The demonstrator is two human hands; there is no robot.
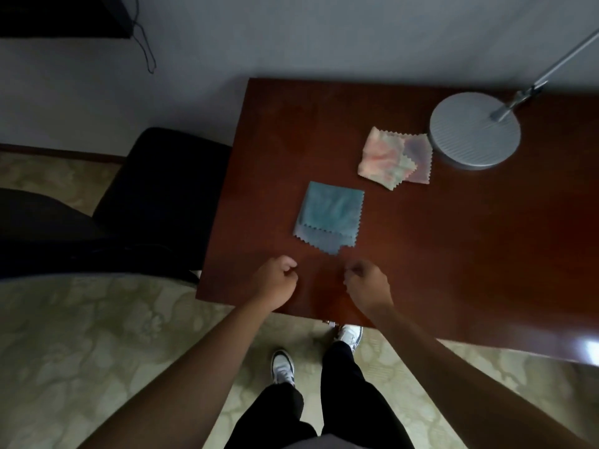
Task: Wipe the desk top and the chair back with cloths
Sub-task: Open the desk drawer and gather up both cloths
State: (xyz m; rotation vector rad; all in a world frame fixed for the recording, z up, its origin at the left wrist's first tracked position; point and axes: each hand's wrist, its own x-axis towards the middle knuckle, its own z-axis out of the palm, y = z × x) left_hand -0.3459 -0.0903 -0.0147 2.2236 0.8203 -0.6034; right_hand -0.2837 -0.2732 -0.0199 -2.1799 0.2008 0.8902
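Folded teal cloth (329, 215) lies flat on reddish-brown desk top (453, 241); pastel tie-dye cloth (393, 157) farther back, apart. Black chair (155, 189) stands at desk's left end.

A carpeted room, likely a hotel or home: wooden desk (453, 254), black chair (155, 202), desk lamp (475, 134).

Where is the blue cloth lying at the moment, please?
In the head view, the blue cloth lies flat on the desk, just beyond both hands, nearer than the pink cloth.
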